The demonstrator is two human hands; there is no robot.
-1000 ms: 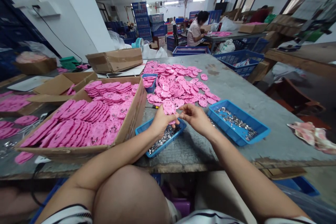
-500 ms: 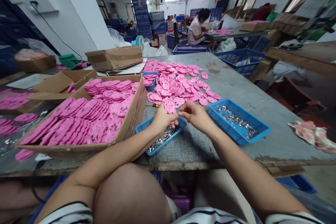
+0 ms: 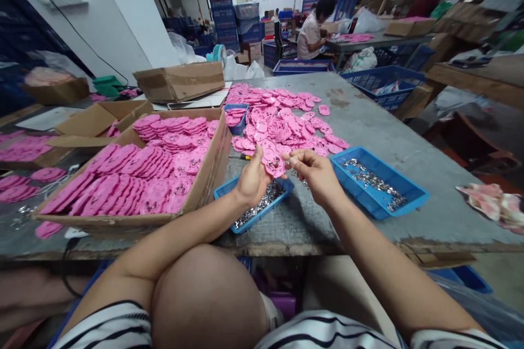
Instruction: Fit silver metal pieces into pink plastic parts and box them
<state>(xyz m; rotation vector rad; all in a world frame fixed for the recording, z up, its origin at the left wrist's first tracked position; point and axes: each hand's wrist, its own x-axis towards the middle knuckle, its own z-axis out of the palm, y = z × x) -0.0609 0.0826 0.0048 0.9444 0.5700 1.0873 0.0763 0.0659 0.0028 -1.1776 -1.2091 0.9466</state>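
Observation:
My left hand (image 3: 251, 179) is closed on a pink flower-shaped plastic piece (image 3: 272, 159), thumb on its face. Small shiny metal parts sit near the lower edge of that piece. Close to its right edge, my right hand (image 3: 310, 169) is in a pinch; what its fingertips hold is too small to make out. Under my left hand is a blue tray (image 3: 241, 227) of small metal parts. A second blue tray (image 3: 368, 204) with similar parts stands right of my right hand. Some loose metal parts (image 3: 301, 179) lie on the table between them.
A cardboard box (image 3: 213, 161) with stacked pink pieces stands on the left. Behind my hands spreads a heap of pink pieces (image 3: 278, 122), with a small blue bin (image 3: 241, 125) beside it. A cloth (image 3: 489, 202) lies at the right. A co-worker (image 3: 311, 35) sits farther back.
The pink piece has tilted and now shows its face with metal parts. My right hand has drawn slightly right, away from my left hand. The whole view has shifted slightly.

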